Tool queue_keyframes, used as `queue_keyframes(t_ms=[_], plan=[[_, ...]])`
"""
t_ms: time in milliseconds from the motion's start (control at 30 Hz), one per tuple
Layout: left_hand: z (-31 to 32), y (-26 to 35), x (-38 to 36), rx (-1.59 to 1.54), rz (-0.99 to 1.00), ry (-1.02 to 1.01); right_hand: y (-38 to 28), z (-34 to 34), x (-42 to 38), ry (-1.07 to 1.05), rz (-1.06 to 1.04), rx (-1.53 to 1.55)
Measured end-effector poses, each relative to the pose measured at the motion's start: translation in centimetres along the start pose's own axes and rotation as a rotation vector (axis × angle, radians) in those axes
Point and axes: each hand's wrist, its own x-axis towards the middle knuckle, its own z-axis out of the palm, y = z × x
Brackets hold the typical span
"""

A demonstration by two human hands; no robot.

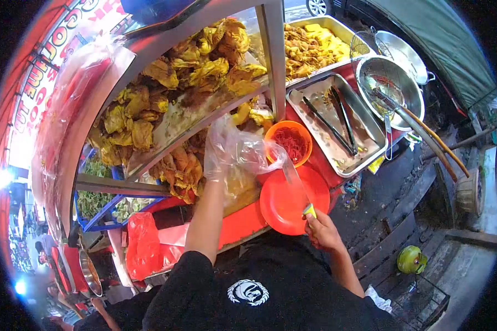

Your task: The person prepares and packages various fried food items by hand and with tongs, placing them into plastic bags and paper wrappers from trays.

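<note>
My right hand is closed round the yellow handle of a knife. Its blade points up and left, over a red plate. My left hand is covered by a clear plastic bag, which hides how its fingers are set. That hand is beside the pieces of yellow cooked chicken in the display case. The loose end of the bag reaches the knife tip and the side of an orange bowl with red shreds in it.
More chicken is piled behind the slanted case frame. Black tongs lie in a steel tray at right. Beyond are a fried-food tray and a metal pot with strainers. A red plastic bag hangs at left.
</note>
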Motion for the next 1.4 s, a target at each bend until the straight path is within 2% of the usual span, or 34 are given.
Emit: queue_keyframes(t_ms=[33, 100, 133, 167, 267, 300, 400, 500, 567, 600, 633, 667, 767, 800, 833, 867, 933, 967, 1033, 1133, 1167, 1267, 1333, 1400], plan=[[-0.6, 3.6, 0.0, 0.418, 0.331, -0.172, -0.4, 0.0, 0.1, -0.018, -0.012, -0.036], [-1.0, 4.1, 1.3, 0.82, 0.396, -0.44, -1.2, -0.1, 0.2, -0.039, -0.021, -0.077], [-0.4, 4.4, 1.6, 0.824, 0.389, -0.438, -1.4, -0.1, 0.1, -0.033, -0.025, -0.083], [0.9, 6.6, 1.7, 0.928, 0.191, -0.623, -1.5, 0.0, 0.1, -0.029, -0.028, -0.088], [0.3, -1.0, 2.5, 1.51, 0.485, -0.924, -1.5, -0.3, 0.1, -0.042, -0.059, -0.112], [0.5, -0.9, 1.2, 0.916, 0.056, -0.845, -1.4, -0.3, 0.0, -0.044, -0.06, -0.113], [-0.5, -1.2, 1.5, 0.357, -0.393, -0.735, -1.2, -0.5, -0.5, -0.007, -0.076, -0.148], [-1.7, 3.1, 0.5, 0.183, -0.327, -0.634, -0.6, -0.9, -0.6, 0.004, -0.089, -0.155], [-2.5, 6.4, -0.5, 0.796, 0.115, -0.674, 0.2, -1.1, -0.2, -0.003, -0.114, -0.172], [-4.9, 3.9, -2.1, -0.065, -0.306, -0.663, 0.5, -1.0, 0.1, -0.007, -0.14, -0.194], [-7.4, 1.3, -3.6, -0.905, -0.708, -0.444, 0.9, -0.9, 0.4, 0.013, -0.144, -0.245], [-8.6, 2.1, -5.5, -0.908, -0.7, -0.428, 0.7, -0.5, 0.2, 0.001, -0.142, -0.258], [-11.2, 6.6, -11.2, 0.139, -0.077, -0.615, 0.6, 1.0, 0.7, -0.031, -0.152, -0.365], [-11.9, 7.8, -13.0, 0.498, 0.116, -0.644, 1.7, 1.2, 1.8, -0.006, -0.384, -0.561], [-13.1, 7.8, -14.6, 0.679, 0.2, -0.65, 2.6, 1.4, 2.6, 0.017, -0.62, -0.749], [-14.3, 7.8, -16.2, 0.86, 0.288, -0.647, 2.8, 2.0, 3.0, -0.002, -0.615, -0.761], [-16.0, 7.0, -18.1, 1.022, 0.352, -0.673, 2.5, 4.2, 4.0, 0.049, -0.62, -1.095], [-16.7, 6.2, -18.9, 1.022, 0.329, -0.682, 2.0, 5.7, 3.9, 0.038, -0.611, -1.106], [-17.5, 4.2, -19.8, 0.897, 0.211, -0.69, 1.0, 8.8, 3.7, 0.121, -0.905, -1.023], [-18.0, 0.8, -20.6, 0.552, -0.04, -0.665, 4.3, 10.5, 5.8, 0.116, -1.0, -1.05], [-18.0, -0.3, -21.0, 0.422, -0.124, -0.643, 5.2, 9.9, 6.5, 0.11, -0.822, -1.301], [-17.9, -5.0, -21.8, -0.63, -0.716, -0.403, 2.7, 11.3, 3.8, 0.137, -0.802, -1.275], [-17.7, -6.5, -22.0, -0.952, -0.936, -0.23, 3.7, 11.0, 4.7, 0.155, -0.756, -1.321], [-17.7, -2.7, -22.5, -0.334, -0.659, -0.479, 3.9, 10.3, 4.8, 0.188, -0.718, -1.366]])
